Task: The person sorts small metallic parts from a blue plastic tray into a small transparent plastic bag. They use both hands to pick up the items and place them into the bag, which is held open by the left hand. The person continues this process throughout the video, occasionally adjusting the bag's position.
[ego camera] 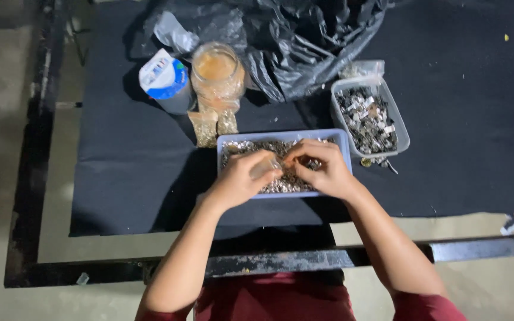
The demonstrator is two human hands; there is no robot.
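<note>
A pale blue rectangular tray (343,142) full of small silvery metal parts sits on a black cloth in front of me. Both my hands hover over it. My left hand (242,178) pinches a small clear plastic bag (267,166) at its fingertips. My right hand (322,166) has its fingers curled against the bag's mouth and the parts below; whether it holds a part is hidden by the fingers.
A clear tub (400,128) of mixed metal bits stands right of the tray. Behind are a jar (216,71) of tan contents, a blue-and-white container (165,80), small filled bags (204,128) and a crumpled black plastic bag (310,41). The black metal table frame (269,261) runs along the near edge.
</note>
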